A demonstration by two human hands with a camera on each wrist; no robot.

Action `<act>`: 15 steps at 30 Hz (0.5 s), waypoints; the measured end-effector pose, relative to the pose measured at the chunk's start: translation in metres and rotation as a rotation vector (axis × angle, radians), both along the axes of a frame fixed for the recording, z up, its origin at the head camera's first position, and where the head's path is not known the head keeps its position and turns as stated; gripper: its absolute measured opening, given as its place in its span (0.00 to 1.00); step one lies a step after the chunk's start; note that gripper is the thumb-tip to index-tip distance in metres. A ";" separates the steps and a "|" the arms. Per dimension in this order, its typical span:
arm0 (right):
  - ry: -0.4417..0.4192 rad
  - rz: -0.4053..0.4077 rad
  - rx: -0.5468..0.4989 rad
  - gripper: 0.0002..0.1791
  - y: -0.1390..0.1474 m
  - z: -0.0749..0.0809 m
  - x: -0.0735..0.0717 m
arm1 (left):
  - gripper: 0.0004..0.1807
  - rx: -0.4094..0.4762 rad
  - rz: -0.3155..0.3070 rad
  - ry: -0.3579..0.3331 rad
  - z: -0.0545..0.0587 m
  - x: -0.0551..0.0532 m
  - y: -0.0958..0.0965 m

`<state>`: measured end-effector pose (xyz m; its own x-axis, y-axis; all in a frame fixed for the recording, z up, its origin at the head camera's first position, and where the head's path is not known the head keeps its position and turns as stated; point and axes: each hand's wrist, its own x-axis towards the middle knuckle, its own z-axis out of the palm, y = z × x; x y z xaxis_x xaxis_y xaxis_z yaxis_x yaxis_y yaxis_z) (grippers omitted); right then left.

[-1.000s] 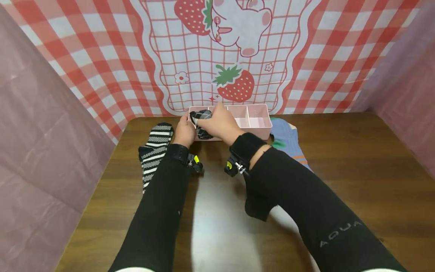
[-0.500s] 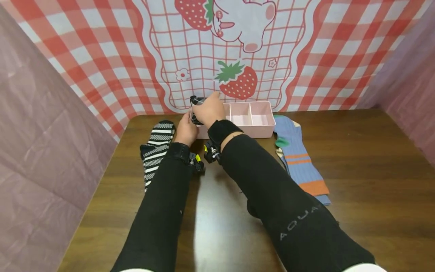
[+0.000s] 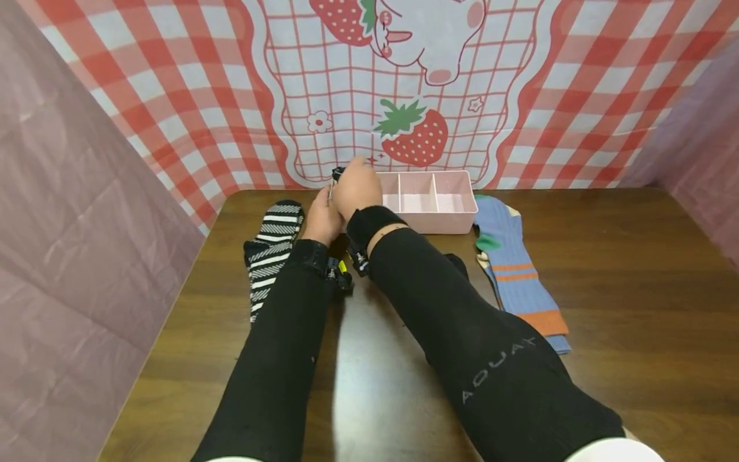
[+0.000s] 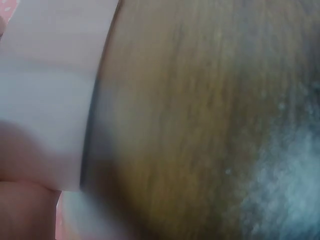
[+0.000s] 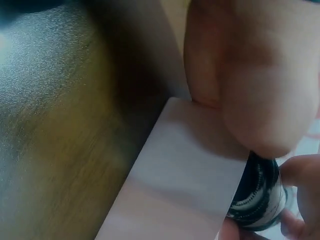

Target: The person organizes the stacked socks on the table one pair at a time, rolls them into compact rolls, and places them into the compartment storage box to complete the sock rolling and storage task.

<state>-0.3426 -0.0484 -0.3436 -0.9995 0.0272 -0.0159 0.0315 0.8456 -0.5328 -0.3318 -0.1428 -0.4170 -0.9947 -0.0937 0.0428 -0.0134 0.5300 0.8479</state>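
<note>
Checked cloth (image 3: 219, 128) is hanging behind a wooden table (image 3: 623, 269), its top running out of the head view. Near the far edge a pink box (image 3: 427, 224) is standing, its left end disappearing behind both hands. The left hand (image 3: 322, 219) is gripping that end; most of its fingertips are hiding from view. The right hand (image 3: 359, 189) is pinching a dark sock (image 5: 257, 200) between curled fingers at the box's left end. Only a dark scrap is showing in the head view; whether the sock is touching the compartment floor, I cannot tell. The left wrist view is blurring, showing mainly wood and box wall. A sleeve is covering the lower end of a striped sock (image 3: 276, 234); blue socks (image 3: 516, 269) are lying right of the box. Past the other sleeve, a black lump (image 3: 456, 264) is peeking out, too hidden to identify.
</note>
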 end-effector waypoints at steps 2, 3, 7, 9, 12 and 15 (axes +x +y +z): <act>-0.004 0.037 0.079 0.37 -0.001 -0.002 -0.001 | 0.31 0.017 -0.007 0.000 0.000 0.001 0.001; -0.003 0.053 0.111 0.37 -0.001 -0.003 -0.001 | 0.32 0.020 -0.012 0.000 0.000 0.002 0.001; 0.006 0.127 0.216 0.34 -0.001 -0.005 -0.002 | 0.32 0.022 -0.034 0.029 0.000 0.003 0.001; 0.018 0.191 0.275 0.29 -0.001 -0.006 -0.004 | 0.33 -0.004 -0.055 0.057 0.000 0.003 -0.001; -0.002 0.278 0.329 0.24 -0.004 -0.007 -0.006 | 0.35 -0.052 -0.094 0.120 -0.001 0.003 -0.005; -0.025 0.353 0.368 0.21 -0.005 -0.004 -0.007 | 0.38 -0.091 -0.122 0.168 -0.001 0.002 -0.007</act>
<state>-0.3491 -0.0532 -0.3478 -0.9483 -0.3034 -0.0930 -0.2807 0.9387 -0.2000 -0.3300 -0.1498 -0.4185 -0.9766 0.0389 0.2115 0.1929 0.5934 0.7814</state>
